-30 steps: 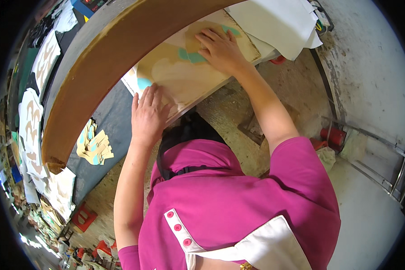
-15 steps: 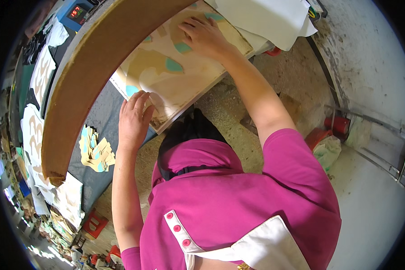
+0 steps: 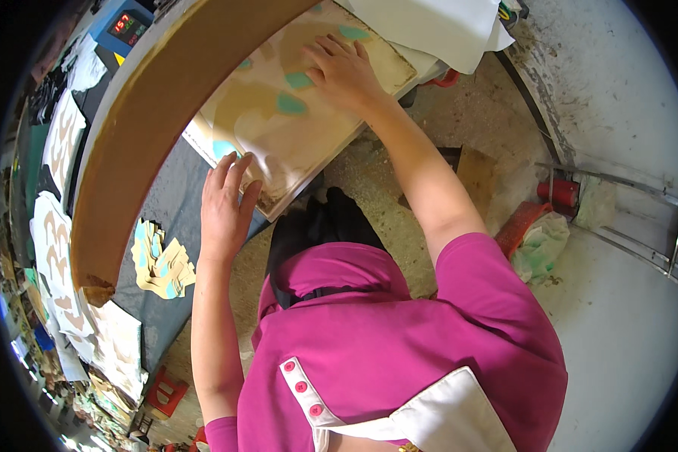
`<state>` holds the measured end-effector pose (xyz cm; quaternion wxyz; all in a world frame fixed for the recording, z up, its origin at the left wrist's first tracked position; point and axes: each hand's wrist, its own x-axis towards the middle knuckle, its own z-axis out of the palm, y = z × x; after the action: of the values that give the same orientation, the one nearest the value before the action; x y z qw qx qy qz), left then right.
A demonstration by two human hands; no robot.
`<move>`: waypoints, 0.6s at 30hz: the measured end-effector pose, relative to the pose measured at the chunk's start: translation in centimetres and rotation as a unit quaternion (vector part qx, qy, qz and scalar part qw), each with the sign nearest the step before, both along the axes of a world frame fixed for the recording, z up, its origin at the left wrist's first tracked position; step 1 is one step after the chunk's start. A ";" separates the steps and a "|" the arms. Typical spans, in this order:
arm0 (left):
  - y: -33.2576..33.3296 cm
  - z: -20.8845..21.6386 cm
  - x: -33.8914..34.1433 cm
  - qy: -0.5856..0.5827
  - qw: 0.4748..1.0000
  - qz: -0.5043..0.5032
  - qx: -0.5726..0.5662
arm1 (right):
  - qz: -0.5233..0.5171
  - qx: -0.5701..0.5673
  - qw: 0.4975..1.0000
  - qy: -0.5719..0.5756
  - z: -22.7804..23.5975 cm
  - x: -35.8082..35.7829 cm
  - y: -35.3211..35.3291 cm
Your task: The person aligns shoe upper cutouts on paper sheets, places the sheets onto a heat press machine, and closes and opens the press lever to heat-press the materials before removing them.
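A flat, pale board (image 3: 309,179) lies before me, with tan shapes (image 3: 237,109) and turquoise patches (image 3: 291,103) showing on its shiny surface. Over the board's far part, my right hand (image 3: 346,75) reaches with its fingers spread, touching or just above the surface. At the near left corner is my left hand (image 3: 227,207), fingers apart and their tips by the board's edge, close to a turquoise patch. Neither hand holds anything. A thick brown curved edge (image 3: 139,98) overhangs the board and hides its left part.
Left of my left forearm, a pile of tan and turquoise cut pieces (image 3: 162,260) rests on a dark table (image 3: 169,192). White sheets with tan shapes (image 3: 56,256) lie beyond the brown edge, near a blue control box (image 3: 120,29). White sheets (image 3: 437,26) cover the far right.
The view has tilted slightly. My right hand's fingers have shifted a little over the board, while my left hand stays at its near corner.
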<state>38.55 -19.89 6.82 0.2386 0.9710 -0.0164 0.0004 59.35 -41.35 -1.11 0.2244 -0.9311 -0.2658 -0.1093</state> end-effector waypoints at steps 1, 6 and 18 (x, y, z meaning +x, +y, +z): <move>0.1 0.2 -0.3 -0.006 1.000 -0.005 0.000 | -0.002 -0.002 1.000 0.002 0.0 -0.4 0.2; 0.8 1.3 -3.6 0.003 1.000 -0.006 -0.024 | 0.002 -0.057 0.998 -0.016 0.0 -1.2 1.3; 3.2 1.3 -13.0 0.092 0.988 0.089 -0.088 | 0.010 -0.035 0.999 -0.033 0.1 -6.1 5.0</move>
<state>25.59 -16.65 8.09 0.3227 0.9397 0.0921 -0.0662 53.27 -36.32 -1.01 0.1836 -0.9318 -0.2857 -0.1280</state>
